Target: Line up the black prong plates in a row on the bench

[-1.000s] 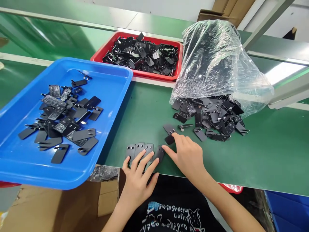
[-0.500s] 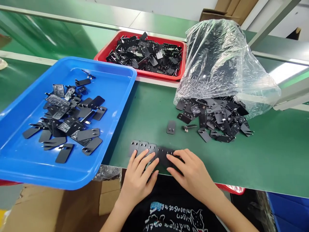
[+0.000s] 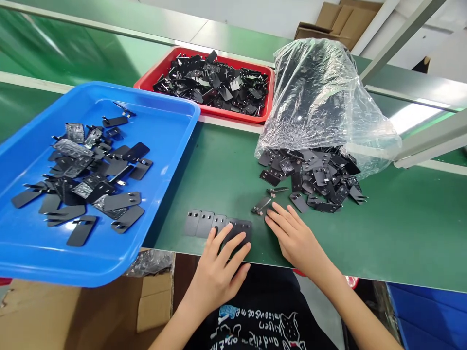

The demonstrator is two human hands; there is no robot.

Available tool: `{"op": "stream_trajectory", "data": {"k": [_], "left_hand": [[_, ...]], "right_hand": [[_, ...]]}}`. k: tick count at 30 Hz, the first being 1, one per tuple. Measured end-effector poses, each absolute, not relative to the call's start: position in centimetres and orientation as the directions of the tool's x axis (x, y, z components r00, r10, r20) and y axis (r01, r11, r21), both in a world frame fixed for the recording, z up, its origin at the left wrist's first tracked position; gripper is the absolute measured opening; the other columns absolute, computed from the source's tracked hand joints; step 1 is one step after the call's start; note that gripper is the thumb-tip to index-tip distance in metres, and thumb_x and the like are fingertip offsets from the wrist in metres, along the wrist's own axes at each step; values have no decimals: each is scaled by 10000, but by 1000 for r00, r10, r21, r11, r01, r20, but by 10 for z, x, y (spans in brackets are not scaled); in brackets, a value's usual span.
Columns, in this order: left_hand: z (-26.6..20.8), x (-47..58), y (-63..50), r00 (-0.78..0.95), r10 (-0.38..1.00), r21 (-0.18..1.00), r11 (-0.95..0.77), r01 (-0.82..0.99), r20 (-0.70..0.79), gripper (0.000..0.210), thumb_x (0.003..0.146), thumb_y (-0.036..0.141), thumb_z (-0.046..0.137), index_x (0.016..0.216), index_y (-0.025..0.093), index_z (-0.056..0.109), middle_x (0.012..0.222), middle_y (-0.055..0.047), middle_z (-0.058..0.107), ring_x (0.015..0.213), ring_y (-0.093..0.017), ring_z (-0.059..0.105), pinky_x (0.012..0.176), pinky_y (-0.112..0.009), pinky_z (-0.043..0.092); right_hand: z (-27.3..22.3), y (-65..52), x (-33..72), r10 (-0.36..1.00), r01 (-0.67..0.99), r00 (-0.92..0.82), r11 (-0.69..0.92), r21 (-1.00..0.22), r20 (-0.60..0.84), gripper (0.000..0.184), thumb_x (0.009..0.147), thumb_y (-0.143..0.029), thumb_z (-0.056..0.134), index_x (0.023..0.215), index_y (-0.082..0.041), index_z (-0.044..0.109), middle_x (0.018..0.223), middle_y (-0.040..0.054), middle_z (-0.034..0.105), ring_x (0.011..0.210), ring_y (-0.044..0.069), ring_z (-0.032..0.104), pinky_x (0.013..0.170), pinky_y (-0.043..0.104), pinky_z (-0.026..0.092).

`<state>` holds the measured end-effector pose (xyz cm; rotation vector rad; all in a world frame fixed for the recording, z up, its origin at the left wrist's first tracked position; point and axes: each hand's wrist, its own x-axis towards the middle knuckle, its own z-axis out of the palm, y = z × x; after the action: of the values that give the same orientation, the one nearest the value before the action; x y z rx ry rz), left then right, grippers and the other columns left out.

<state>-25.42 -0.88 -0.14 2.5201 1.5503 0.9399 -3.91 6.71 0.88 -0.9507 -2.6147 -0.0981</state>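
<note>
Dozens of black pronged pieces crowd three containers around a worker at a green table (image 3: pixel 222 167). On the worker's left, a broad blue tray (image 3: pixel 158 126) holds a loose scatter of the pieces, some under crinkled clear film, with its near corner jutting over the table's front edge. Behind it, a shallow red tray (image 3: pixel 233 114) is heaped with more of them, its left front corner partly hidden by the blue rim. To the right, a clear plastic bag (image 3: pixel 317 92) slumps on the table, and a pile of pieces (image 3: pixel 317 177) lies at its mouth, the far side covered by the plastic.

In front of the worker, a row of black plates (image 3: pixel 192 222) lies side by side near the table's edge. The left hand (image 3: pixel 219 272), fingers spread, rests over the row's right end and hides part of it. The right hand (image 3: pixel 297 243) has its fingers stretched toward a single piece (image 3: pixel 260 205); whether it pinches the piece cannot be told. Another loose piece (image 3: pixel 278 190) lies just beyond, near the pile. Cardboard (image 3: pixel 337 22) leans behind the bag, beside a slanting metal post (image 3: pixel 401 41).
</note>
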Motion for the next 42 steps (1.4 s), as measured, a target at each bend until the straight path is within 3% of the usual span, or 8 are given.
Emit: {"op": "stream_trajectory", "data": {"k": [3, 6, 10, 14, 26, 31, 36, 42], "left_hand": [[-2, -256, -8, 324, 822, 333, -505, 797, 469, 259, 833, 171, 618, 1086, 175, 674, 1182, -65, 683, 1292, -322, 462, 1132, -525, 294], [-2, -256, -7, 326, 818, 327, -506, 798, 473, 248, 832, 166, 620, 1074, 167, 676, 1171, -72, 686, 1292, -327, 460, 1130, -527, 294], [-2, -254, -7, 315, 819, 324, -499, 804, 480, 240, 835, 166, 618, 1067, 169, 678, 1167, -73, 687, 1292, -326, 461, 1133, -530, 287], [-4, -252, -7, 305, 812, 325, -500, 803, 497, 250, 835, 166, 617, 1078, 160, 674, 1163, -83, 689, 1298, -328, 453, 1131, -534, 288], [-6, -251, -5, 299, 805, 326, -505, 800, 513, 281, 830, 181, 627, 1108, 156, 665, 1171, -114, 685, 1278, -349, 463, 1093, -591, 311], [-7, -240, -8, 274, 789, 332, -507, 795, 550, 259, 821, 161, 633, 1077, 171, 671, 1118, -84, 710, 1270, -347, 467, 1107, -642, 250], [-4, -230, -3, 298, 783, 331, -528, 782, 546, 234, 828, 159, 624, 1056, 172, 676, 1117, -59, 716, 1257, -344, 480, 1119, -654, 211], [-2, -223, -1, 267, 802, 370, -506, 779, 535, 225, 840, 175, 614, 1054, 172, 680, 1120, -55, 717, 1241, -344, 493, 1118, -660, 205]], "right_hand": [[8, 68, -37, 666, 659, -614, 728, -189, 424, 406, 877, 19, 376, 1187, -112, 603, 1245, 139, 624, 1332, 249, 450, 1075, 475, 447], [12, 85, -47, 714, 667, -597, 695, -269, 365, 393, 913, -26, 391, 1241, -137, 578, 1304, 127, 591, 1296, 255, 471, 1023, 439, 470], [17, 89, -58, 762, 696, -528, 641, -324, 374, 283, 955, -119, 418, 1154, -153, 617, 884, 71, 683, 951, 203, 606, 832, 346, 519], [16, 67, -57, 831, 751, -425, 545, -374, 358, 236, 973, -176, 410, 1132, -142, 581, 787, 40, 631, 729, 153, 576, 659, 266, 500], [16, 38, -62, 825, 801, -389, 523, -291, 410, 236, 957, -331, 510, 953, -140, 648, 692, 20, 599, 660, 156, 505, 634, 283, 411], [33, 106, -55, 855, 888, -306, 415, -199, 418, 231, 954, -251, 488, 1076, -120, 634, 815, 74, 615, 774, 203, 511, 688, 309, 397], [40, 121, -55, 890, 922, -296, 362, -141, 347, 261, 938, -207, 493, 695, -180, 582, 697, 37, 566, 708, 184, 494, 605, 292, 331], [26, 51, -48, 911, 921, -253, 330, -205, 327, 373, 956, -264, 496, 588, -204, 476, 553, -35, 488, 546, 114, 432, 524, 261, 291]]}}
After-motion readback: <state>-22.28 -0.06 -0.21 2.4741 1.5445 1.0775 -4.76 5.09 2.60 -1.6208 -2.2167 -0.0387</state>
